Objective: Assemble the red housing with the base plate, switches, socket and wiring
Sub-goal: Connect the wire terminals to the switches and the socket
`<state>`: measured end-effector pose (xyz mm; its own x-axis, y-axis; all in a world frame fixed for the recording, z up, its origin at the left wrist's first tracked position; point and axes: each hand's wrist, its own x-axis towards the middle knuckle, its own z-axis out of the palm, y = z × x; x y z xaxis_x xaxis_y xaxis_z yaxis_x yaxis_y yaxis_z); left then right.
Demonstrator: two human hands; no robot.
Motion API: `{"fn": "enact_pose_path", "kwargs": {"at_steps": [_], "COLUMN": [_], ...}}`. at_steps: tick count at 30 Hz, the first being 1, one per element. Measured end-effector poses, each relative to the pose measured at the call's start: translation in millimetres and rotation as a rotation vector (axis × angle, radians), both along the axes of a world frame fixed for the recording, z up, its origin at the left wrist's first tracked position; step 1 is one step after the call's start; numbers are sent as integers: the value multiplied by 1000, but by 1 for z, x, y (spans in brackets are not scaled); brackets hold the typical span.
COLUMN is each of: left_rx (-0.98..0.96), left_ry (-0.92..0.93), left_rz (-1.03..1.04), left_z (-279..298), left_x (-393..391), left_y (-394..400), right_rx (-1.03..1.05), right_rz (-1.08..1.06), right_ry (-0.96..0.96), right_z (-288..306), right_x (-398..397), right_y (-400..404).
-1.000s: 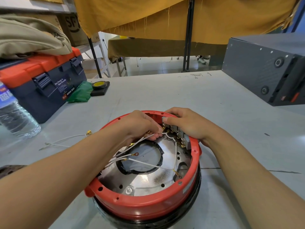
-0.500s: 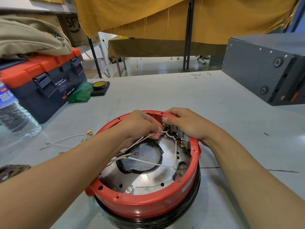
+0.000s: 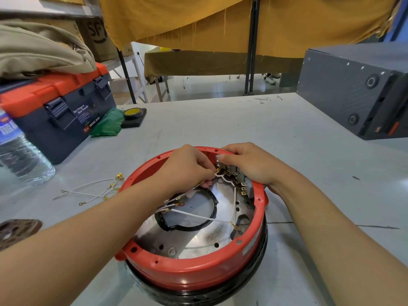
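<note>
Pale grey worktable (image 3: 254,129), scuffed and pen-marked near its far edge, with a dark scratch line running off to the right. Near the front edge, the red housing (image 3: 192,270), open side up on a black ring, base plate (image 3: 198,237) shining inside it. Left hand (image 3: 187,167) curled over the far rim, fingertips pinching a white wire (image 3: 234,200) at its brass terminal. Right hand (image 3: 251,165) just beside, closed around the grey block of switches (image 3: 244,184) on the inner wall — thumb pressed on its top. More white leads draped across the plate. Spare wires (image 3: 92,191) loose on the table to the left, near a water bottle (image 3: 19,155). Behind those, a navy toolbox (image 3: 59,109) with an orange lid, beige cloth heaped on top, a green bag (image 3: 108,125) and yellow tape (image 3: 132,112) alongside. Dark grey cabinet (image 3: 357,89) at the right. Beyond the table — mustard curtain (image 3: 220,21), black upright poles, tiled floor.
</note>
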<state>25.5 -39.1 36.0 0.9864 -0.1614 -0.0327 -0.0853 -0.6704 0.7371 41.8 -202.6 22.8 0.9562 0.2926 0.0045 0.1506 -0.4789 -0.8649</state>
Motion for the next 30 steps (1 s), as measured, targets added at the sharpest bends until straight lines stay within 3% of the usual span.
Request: {"fn": "enact_pose_path", "kwargs": {"at_steps": [4, 17, 30], "left_rx": [108, 148, 88], "left_ry": [-79, -170, -95], "left_rz": [-17, -32, -27], "left_z": [-1, -1, 0], "left_x": [2, 1, 3], "left_y": [1, -2, 0], "right_rx": [-40, -103, -50], "right_rz": [-15, -27, -37], "right_ry": [-20, -35, -8], "right_z": [2, 6, 2], "right_x": [-1, -3, -3], "right_y": [0, 1, 1]}}
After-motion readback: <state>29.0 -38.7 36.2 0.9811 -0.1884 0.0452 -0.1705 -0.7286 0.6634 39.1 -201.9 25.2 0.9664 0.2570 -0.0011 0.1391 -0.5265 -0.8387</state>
